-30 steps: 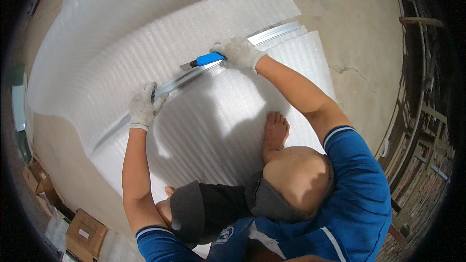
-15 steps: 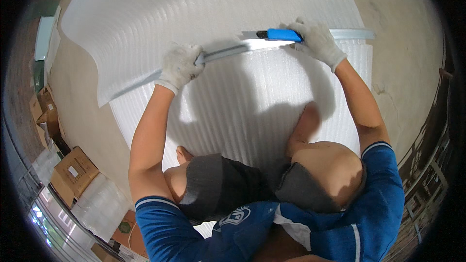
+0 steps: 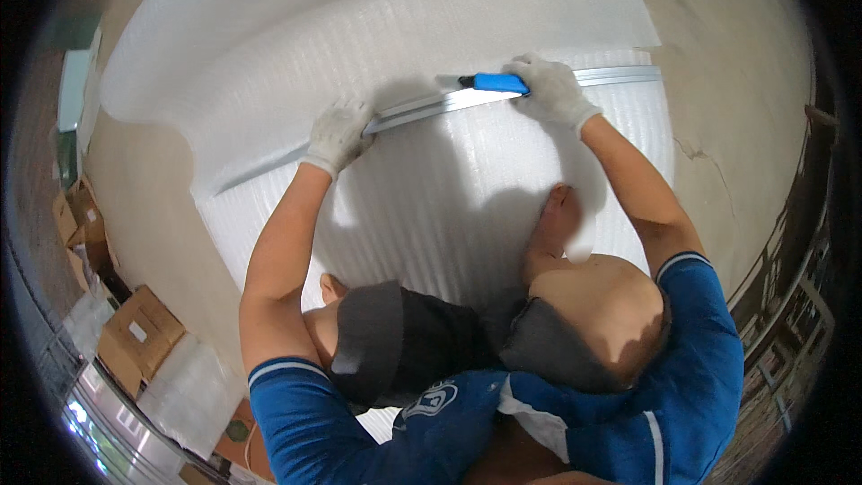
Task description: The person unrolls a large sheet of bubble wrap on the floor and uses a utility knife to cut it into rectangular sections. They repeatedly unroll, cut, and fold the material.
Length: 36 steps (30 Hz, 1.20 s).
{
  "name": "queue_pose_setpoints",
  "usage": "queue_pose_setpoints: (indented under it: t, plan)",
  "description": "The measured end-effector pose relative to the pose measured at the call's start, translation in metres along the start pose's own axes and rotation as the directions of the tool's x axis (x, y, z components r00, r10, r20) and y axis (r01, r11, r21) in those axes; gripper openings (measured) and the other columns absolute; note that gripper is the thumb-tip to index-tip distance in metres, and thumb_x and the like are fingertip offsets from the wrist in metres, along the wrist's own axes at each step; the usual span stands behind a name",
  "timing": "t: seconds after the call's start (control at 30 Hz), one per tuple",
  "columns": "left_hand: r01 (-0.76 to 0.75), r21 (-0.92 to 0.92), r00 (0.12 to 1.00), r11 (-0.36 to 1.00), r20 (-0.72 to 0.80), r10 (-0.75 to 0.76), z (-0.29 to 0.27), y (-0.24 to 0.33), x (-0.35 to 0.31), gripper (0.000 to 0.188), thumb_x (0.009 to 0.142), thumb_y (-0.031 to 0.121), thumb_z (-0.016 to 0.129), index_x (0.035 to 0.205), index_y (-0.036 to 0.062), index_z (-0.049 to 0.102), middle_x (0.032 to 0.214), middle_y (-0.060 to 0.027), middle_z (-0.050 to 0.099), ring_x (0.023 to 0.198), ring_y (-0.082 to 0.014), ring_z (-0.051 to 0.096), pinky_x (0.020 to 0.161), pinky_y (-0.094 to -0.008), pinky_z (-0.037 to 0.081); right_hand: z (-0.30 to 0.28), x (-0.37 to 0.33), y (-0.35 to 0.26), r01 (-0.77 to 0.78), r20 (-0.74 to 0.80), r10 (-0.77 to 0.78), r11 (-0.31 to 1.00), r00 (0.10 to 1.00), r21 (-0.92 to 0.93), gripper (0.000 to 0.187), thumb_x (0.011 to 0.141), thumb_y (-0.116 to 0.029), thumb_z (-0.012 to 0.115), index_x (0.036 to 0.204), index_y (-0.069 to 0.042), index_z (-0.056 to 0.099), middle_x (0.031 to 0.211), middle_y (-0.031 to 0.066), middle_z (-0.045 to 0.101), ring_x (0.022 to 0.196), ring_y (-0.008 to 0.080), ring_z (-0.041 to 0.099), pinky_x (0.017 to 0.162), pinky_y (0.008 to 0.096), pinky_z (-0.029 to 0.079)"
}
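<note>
A long silvery metal strip (image 3: pixel 467 101) lies across white ribbed foam sheeting (image 3: pixel 422 207). My left hand (image 3: pixel 341 135), in a white work glove, grips the strip left of its middle, its fingers over the far side. Farther right, my gloved right hand (image 3: pixel 549 92) is closed around a blue utility knife (image 3: pixel 501 83) and rests at the strip. The knife's dark front end points left, with a pale blade just beyond it. The glove hides the rear of the knife and part of the strip.
My bare feet (image 3: pixel 557 220) are on the near part of the foam. The sheet's far part curls up at the left. Cardboard boxes (image 3: pixel 139 337) and clear plastic wrap (image 3: pixel 184 386) stand at the lower left. Metal framework (image 3: pixel 786 350) lines the right side.
The metal strip has turned and settled flatter on the foam. My left hand's fingers have straightened over it. In the picture, my right hand and the knife have shifted left and slightly nearer.
</note>
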<state>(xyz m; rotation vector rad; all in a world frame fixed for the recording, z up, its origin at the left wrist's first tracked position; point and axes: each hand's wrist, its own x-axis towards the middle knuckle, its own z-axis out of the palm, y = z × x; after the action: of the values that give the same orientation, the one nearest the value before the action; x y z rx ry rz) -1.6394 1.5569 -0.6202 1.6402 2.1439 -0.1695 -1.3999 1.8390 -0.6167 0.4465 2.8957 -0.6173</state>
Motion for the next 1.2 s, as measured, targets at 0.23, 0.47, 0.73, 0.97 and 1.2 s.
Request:
queue_pose_setpoints:
  t: [0.23, 0.47, 0.73, 0.97, 1.2]
  plan:
    - [0.043, 0.017, 0.998, 0.999, -0.046, -0.042, -0.002, 0.000, 0.000, 0.031, 0.079, 0.024, 0.070, 0.106, 0.0126, 0.059, 0.109, -0.0093, 0.062, 0.102, -0.0305, 0.060, 0.088, -0.0428, 0.049, 0.009, -0.002, 0.005, -0.023, -0.050, 0.026, 0.998, 0.998, 0.065, 0.023, 0.079, -0.017, 0.067, 0.101, -0.009, 0.064, 0.099, 0.0109, 0.065, 0.088, 0.0313, 0.067, 0.077, 0.0444, 0.054]
    - [0.072, 0.070, 0.997, 0.995, -0.016, -0.071, -0.011, 0.002, 0.003, 0.034, 0.081, 0.027, 0.069, 0.109, 0.0119, 0.059, 0.108, -0.0097, 0.063, 0.101, -0.0305, 0.061, 0.089, -0.0421, 0.047, 0.000, 0.004, 0.003, -0.016, -0.011, 0.016, 1.000, 1.000, 0.002, 0.019, 0.080, -0.018, 0.066, 0.096, -0.009, 0.062, 0.089, 0.0120, 0.065, 0.084, 0.0322, 0.068, 0.072, 0.0455, 0.055]
    - [0.069, 0.072, 0.992, 0.995, -0.115, -0.060, -0.003, -0.006, 0.002, 0.036, 0.080, 0.027, 0.071, 0.111, 0.0132, 0.059, 0.108, -0.0088, 0.064, 0.101, -0.0293, 0.061, 0.088, -0.0413, 0.045, -0.008, 0.010, -0.001, -0.090, 0.022, 0.090, 0.996, 0.996, -0.012, 0.019, 0.082, -0.018, 0.065, 0.098, -0.010, 0.060, 0.087, 0.0116, 0.067, 0.084, 0.0308, 0.070, 0.070, 0.0441, 0.055]
    - [0.116, -0.037, 0.992, 0.993, -0.039, -0.118, -0.019, 0.002, 0.005, 0.039, 0.081, 0.033, 0.069, 0.113, 0.0110, 0.060, 0.107, -0.0115, 0.064, 0.101, -0.0307, 0.061, 0.087, -0.0446, 0.046, -0.021, 0.021, -0.001, -0.096, 0.195, 0.104, 0.994, 0.975, -0.049, 0.040, 0.079, -0.034, 0.072, 0.113, -0.017, 0.063, 0.091, 0.0108, 0.069, 0.085, 0.0316, 0.069, 0.076, 0.0449, 0.054]
    - [0.172, -0.196, 0.959, 0.965, -0.190, -0.209, -0.033, -0.003, 0.008, 0.044, 0.084, 0.045, 0.066, 0.110, 0.0086, 0.063, 0.105, -0.0135, 0.064, 0.102, -0.0310, 0.061, 0.089, -0.0433, 0.047, -0.029, 0.023, 0.002, -0.146, 0.066, 0.139, 0.982, 0.988, 0.117, 0.044, 0.079, -0.040, 0.075, 0.113, -0.014, 0.066, 0.102, 0.0122, 0.068, 0.095, 0.0308, 0.066, 0.083, 0.0431, 0.051]
